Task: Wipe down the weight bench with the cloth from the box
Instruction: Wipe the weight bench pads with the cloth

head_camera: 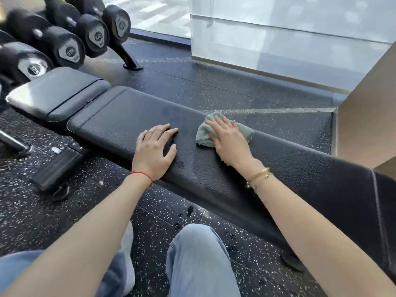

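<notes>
The black padded weight bench (120,123) runs from the left to the lower right across the view. A grey-green cloth (203,136) lies crumpled on its long pad near the far edge. My right hand (229,144) presses flat on the cloth with straight fingers. My left hand (154,151) rests flat on the bare pad, a little to the left of the cloth and apart from it. A cardboard box (368,125) stands at the right edge, behind the bench.
A rack of black dumbbells (64,41) fills the upper left, its foot (130,63) on the speckled rubber floor. A glass wall (278,39) lies beyond the bench. The bench frame (55,168) sticks out low at the left. My knees are below the bench.
</notes>
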Motion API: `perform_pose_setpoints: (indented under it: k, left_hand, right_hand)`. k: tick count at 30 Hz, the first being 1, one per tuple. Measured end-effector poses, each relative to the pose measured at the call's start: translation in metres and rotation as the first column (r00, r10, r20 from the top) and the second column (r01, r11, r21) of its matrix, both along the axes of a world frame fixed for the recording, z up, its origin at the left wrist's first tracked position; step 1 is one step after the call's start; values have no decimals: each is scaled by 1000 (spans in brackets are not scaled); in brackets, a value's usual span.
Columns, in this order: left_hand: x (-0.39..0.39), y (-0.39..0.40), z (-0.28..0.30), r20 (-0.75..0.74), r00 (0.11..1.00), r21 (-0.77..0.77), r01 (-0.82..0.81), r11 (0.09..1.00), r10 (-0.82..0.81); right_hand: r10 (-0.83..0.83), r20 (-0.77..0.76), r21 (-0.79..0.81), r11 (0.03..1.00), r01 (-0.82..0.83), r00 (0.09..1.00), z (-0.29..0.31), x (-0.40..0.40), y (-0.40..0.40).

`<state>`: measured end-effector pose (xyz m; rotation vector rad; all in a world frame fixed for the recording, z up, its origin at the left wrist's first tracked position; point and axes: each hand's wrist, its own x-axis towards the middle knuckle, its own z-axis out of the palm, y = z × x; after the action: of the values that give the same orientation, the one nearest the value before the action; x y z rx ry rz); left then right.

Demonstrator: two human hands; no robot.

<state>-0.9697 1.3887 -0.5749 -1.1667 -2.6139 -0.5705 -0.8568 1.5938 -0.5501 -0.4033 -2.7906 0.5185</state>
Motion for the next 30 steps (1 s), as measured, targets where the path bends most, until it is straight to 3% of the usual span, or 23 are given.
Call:
perform_pose_setpoints:
  k: [2, 5, 9, 12, 16, 20, 23, 27, 30]
  left_hand:
    - [1, 1, -1, 1, 1000, 15, -3, 1000, 3]
    - [0, 0, 1, 24, 1000, 33, -8, 999, 7]
    - [-2, -4, 7, 98, 994, 13, 48, 999, -49]
    - [-18, -21, 15, 107, 982, -42, 159, 986, -153]
    - [-60, -51, 24, -33, 985, -191, 162, 968, -171]
    - [-77, -58, 15, 17, 996, -236, 85, 968, -83]
    - [-77, -56, 7, 52, 998, -217, 56, 975, -46]
    - [-76, -56, 2, 57, 998, -193, 46, 980, -36]
    - [-76, -55, -1, 35, 999, -183, 35, 982, -29]
  right_hand:
    - [-46, 24, 11, 999, 46, 999, 1, -37, -2]
    - [21, 22, 16, 1000, -21, 1000, 2, -53, -28]
    - [192, -19, 27, 981, -192, 981, 3, -1, -52]
    - [225, -19, 17, 974, -225, 974, 2, 31, -53]
    - [115, 1, 17, 993, -115, 993, 2, -6, -28]
    - [-23, 40, 31, 999, 22, 999, -1, -81, -32]
    - [88, 28, 29, 996, -89, 996, -4, -87, -66]
    - [299, 10, 41, 953, -299, 954, -4, -25, -94]
    - [310, 18, 33, 950, -310, 951, -2, 17, -87]
